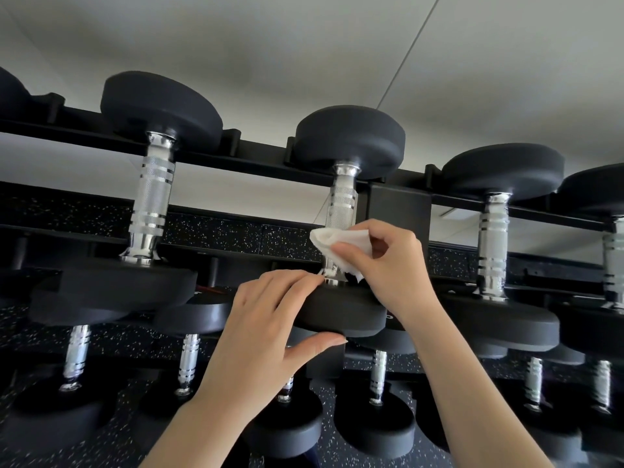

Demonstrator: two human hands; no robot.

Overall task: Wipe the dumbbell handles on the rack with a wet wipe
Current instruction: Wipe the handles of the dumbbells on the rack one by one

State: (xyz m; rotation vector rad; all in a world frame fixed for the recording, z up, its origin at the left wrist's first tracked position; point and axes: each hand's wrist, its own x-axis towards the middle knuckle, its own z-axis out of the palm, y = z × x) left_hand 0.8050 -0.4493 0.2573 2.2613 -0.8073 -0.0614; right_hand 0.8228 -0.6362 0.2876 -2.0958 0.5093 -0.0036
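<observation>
A black dumbbell with a knurled chrome handle (341,204) lies on the top tier of the black rack (400,207). My right hand (385,261) pinches a white wet wipe (341,243) wrapped around the lower part of that handle. My left hand (266,319) holds the dumbbell's near black head (341,315), fingers over its top edge and thumb under it. The handle's lower end is partly hidden by the wipe and fingers.
Neighbouring dumbbells on the top tier stand left (148,204) and right (493,244) of the one held. A lower tier carries several smaller dumbbells (378,376). Speckled black floor (101,447) shows below, and a grey wall (304,45) behind the rack.
</observation>
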